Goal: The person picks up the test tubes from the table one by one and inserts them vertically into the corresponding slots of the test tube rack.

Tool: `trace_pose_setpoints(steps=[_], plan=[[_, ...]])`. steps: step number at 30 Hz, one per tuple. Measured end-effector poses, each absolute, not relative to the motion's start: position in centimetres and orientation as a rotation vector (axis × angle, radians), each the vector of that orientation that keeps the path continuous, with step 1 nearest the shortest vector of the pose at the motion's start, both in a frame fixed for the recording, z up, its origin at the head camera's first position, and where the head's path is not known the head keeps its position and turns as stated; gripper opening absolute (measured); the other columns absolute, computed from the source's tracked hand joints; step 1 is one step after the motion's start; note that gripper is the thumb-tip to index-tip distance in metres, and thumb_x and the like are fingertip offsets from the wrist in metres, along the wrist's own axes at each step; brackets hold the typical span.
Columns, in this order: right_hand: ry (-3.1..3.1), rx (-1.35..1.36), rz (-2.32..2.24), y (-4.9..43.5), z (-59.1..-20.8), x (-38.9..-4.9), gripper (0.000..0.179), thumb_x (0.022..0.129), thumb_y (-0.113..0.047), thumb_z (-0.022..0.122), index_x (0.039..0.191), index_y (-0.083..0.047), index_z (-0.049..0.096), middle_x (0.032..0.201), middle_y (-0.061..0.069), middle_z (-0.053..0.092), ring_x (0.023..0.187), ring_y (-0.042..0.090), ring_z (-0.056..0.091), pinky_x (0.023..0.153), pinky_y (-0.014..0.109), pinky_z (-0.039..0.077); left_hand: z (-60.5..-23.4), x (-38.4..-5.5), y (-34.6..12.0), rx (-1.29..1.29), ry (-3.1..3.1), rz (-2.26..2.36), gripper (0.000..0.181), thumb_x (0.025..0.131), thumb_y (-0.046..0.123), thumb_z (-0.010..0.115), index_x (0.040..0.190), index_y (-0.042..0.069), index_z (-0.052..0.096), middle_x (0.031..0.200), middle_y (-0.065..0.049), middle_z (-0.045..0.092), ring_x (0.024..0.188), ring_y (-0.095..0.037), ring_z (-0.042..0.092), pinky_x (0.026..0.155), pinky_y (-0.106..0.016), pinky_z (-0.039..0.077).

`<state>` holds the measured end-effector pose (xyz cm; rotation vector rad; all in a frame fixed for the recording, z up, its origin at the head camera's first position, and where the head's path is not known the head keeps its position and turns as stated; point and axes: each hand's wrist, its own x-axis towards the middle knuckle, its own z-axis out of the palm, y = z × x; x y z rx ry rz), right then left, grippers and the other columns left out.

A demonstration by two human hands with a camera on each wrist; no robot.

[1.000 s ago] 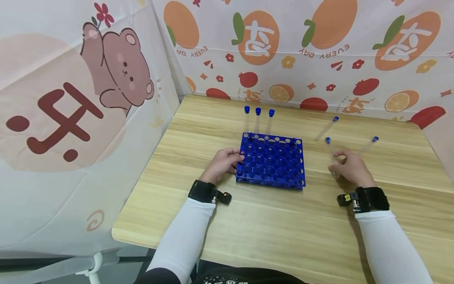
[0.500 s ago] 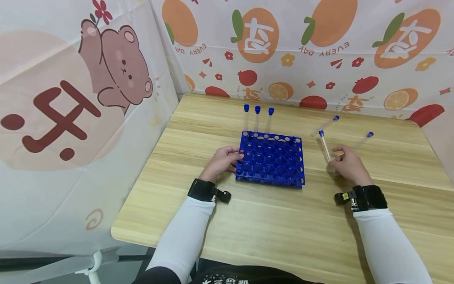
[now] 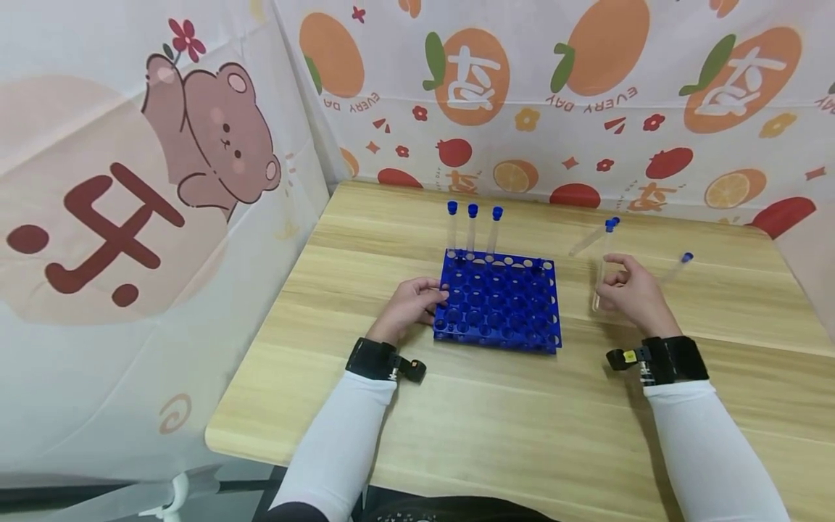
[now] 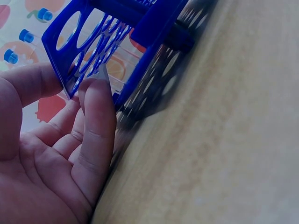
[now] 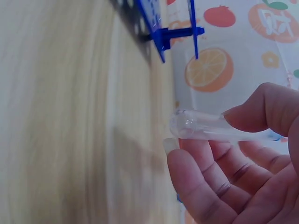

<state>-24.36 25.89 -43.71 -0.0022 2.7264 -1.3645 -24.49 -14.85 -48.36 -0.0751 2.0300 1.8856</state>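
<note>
My left hand (image 3: 409,303) grips the left edge of a blue test tube rack (image 3: 497,299); in the left wrist view its thumb and fingers hold a corner of the perforated plate (image 4: 63,46). Three capped test tubes (image 3: 472,232) stand in the rack's back row, towards the left. Right of the rack, my right hand (image 3: 638,296) pinches a clear test tube (image 5: 201,125) between thumb and fingers. Its blue cap (image 3: 609,226) points up and away, and its rounded bottom shows past the thumb in the right wrist view.
Two more capped tubes lie on the wooden table (image 3: 496,420): one tube (image 3: 588,241) behind the held one, another tube (image 3: 675,270) to the right of my right hand. A printed cloth (image 3: 391,65) hangs along the back and left sides.
My right hand has lifted the test tube from the table and moved slightly left, and the tube has turned more upright. The left hand stays on the rack.
</note>
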Motion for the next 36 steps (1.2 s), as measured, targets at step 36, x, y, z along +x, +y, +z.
trace_pose_setpoints(steps=[36], plan=[[2.713,-0.297,-1.663,16.0,-39.1,-28.1,0.047,0.099,-0.042,0.054,0.141,-0.021,0.048,0.096,0.015,0.054,0.081,0.025,0.066,0.059,0.038,0.061,-48.6,-24.6,-15.0,-0.053,2.034,1.893,0.029,0.092,0.018,0.067,0.118,0.006,0.066,0.096,-0.007,0.07,0.067,-0.013,0.058,0.055,-0.025,0.055]])
